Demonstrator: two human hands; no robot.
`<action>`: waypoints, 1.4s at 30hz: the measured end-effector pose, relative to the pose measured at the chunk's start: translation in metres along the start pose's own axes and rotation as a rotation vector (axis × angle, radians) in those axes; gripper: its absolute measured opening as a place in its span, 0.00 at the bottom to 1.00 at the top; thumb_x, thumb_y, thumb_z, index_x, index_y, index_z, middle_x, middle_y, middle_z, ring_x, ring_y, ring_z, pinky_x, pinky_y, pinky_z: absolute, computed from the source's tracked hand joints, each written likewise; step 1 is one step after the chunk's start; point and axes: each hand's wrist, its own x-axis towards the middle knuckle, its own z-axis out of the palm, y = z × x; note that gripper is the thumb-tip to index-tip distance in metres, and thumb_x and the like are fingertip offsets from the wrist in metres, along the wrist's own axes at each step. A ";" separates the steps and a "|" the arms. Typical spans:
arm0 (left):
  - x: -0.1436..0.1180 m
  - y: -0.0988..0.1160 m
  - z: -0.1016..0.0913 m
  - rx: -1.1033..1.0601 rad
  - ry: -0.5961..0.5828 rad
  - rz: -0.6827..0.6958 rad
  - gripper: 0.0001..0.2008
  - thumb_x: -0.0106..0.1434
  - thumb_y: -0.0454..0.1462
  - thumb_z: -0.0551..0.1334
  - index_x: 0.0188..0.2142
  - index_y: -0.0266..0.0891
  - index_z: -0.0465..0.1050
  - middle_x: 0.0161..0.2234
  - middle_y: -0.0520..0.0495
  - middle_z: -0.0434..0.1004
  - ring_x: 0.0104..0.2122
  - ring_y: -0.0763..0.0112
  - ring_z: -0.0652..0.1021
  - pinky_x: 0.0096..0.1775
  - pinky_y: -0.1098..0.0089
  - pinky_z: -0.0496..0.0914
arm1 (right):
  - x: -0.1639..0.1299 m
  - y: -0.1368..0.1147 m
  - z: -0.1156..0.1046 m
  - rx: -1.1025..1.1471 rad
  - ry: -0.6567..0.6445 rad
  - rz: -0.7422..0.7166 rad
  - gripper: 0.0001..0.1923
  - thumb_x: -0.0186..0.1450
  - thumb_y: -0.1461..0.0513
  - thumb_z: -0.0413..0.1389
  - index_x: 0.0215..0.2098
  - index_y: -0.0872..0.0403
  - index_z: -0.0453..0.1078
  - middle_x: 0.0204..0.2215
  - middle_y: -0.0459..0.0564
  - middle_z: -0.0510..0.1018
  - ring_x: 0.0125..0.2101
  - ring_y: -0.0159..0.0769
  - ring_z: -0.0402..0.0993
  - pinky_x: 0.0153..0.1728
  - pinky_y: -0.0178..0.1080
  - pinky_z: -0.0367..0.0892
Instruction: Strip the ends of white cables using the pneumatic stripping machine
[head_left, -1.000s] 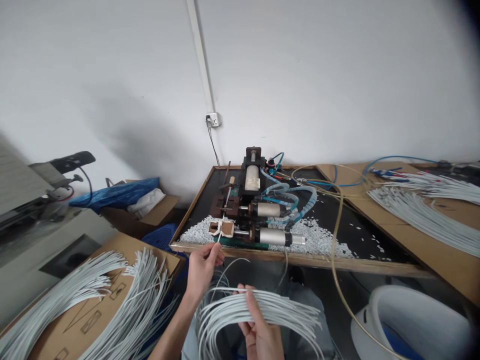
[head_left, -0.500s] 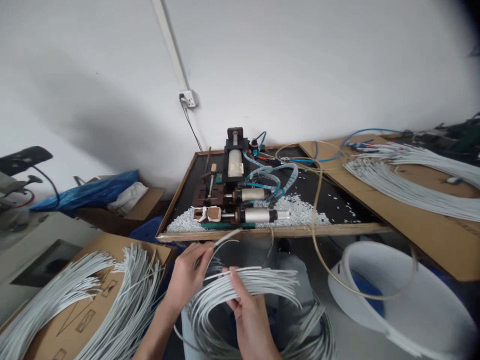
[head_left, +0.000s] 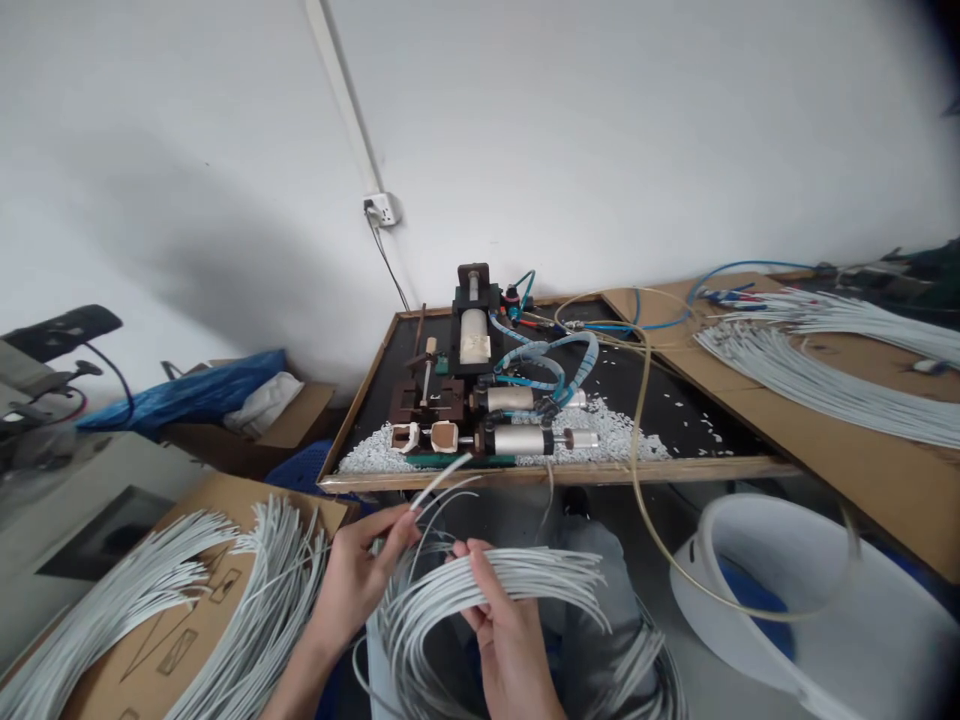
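My left hand (head_left: 367,570) pinches a pale cable (head_left: 442,482) between thumb and fingers, its free end pointing up and right toward the machine. My right hand (head_left: 499,610) is wrapped around a bundle of light grey cables (head_left: 540,572), whose cut ends fan out to the right. The bundle curves down in a loop over my lap. Just beyond my hands stands a pneumatic machine (head_left: 517,440) with silver cylinders and a clamp (head_left: 426,437) with two pale-edged jaws, a gap between them. Neither hand touches it.
White cut scraps (head_left: 615,432) lie on the black, wood-edged bench (head_left: 682,468). More cable coils rest on cardboard to the left (head_left: 255,590) and right (head_left: 825,385). A white tub (head_left: 697,570) stands at lower right, a yellowish hose (head_left: 637,430) hanging over it.
The view has shifted slightly. My left hand has moved a little left and down with the cable. On the machine, the front clamp's jaws are farther apart and the rod end at right sticks out more.
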 end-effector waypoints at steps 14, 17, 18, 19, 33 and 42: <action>0.034 -0.022 0.039 -0.264 0.394 -0.201 0.17 0.60 0.47 0.65 0.34 0.34 0.82 0.28 0.45 0.83 0.27 0.63 0.80 0.30 0.70 0.74 | 0.012 -0.003 -0.006 0.004 -0.006 -0.007 0.22 0.46 0.55 0.73 0.37 0.53 0.78 0.38 0.53 0.86 0.41 0.42 0.82 0.39 0.37 0.75; 0.037 -0.024 0.043 -0.248 0.410 -0.180 0.17 0.60 0.47 0.65 0.34 0.34 0.82 0.28 0.45 0.83 0.27 0.62 0.81 0.31 0.69 0.74 | 0.012 -0.003 -0.005 -0.001 0.015 -0.020 0.23 0.45 0.54 0.73 0.37 0.54 0.78 0.37 0.54 0.86 0.41 0.44 0.82 0.39 0.38 0.76; 0.038 -0.024 0.044 -0.242 0.411 -0.174 0.17 0.60 0.47 0.65 0.33 0.34 0.82 0.28 0.45 0.83 0.26 0.62 0.81 0.30 0.69 0.74 | 0.011 -0.003 -0.005 -0.002 0.018 -0.029 0.23 0.45 0.54 0.73 0.36 0.54 0.78 0.37 0.54 0.86 0.41 0.45 0.82 0.39 0.39 0.76; 0.039 -0.024 0.044 -0.238 0.410 -0.172 0.17 0.61 0.47 0.64 0.33 0.34 0.81 0.28 0.45 0.83 0.26 0.62 0.81 0.30 0.69 0.74 | 0.011 -0.003 -0.004 -0.005 0.019 -0.037 0.22 0.45 0.54 0.73 0.36 0.54 0.78 0.37 0.54 0.86 0.40 0.46 0.82 0.39 0.40 0.76; 0.042 -0.024 0.040 -0.261 0.322 -0.160 0.18 0.62 0.48 0.63 0.33 0.33 0.80 0.27 0.45 0.82 0.25 0.62 0.80 0.29 0.69 0.74 | 0.012 0.001 -0.007 -0.014 0.019 -0.050 0.22 0.45 0.54 0.73 0.36 0.53 0.78 0.36 0.54 0.86 0.39 0.48 0.82 0.39 0.43 0.76; 0.017 -0.017 0.026 -0.109 0.221 -0.062 0.19 0.68 0.47 0.55 0.39 0.33 0.77 0.23 0.49 0.77 0.23 0.67 0.77 0.30 0.72 0.73 | -0.004 0.001 -0.005 0.015 -0.018 -0.043 0.19 0.50 0.55 0.71 0.38 0.51 0.77 0.39 0.52 0.85 0.43 0.45 0.81 0.42 0.41 0.74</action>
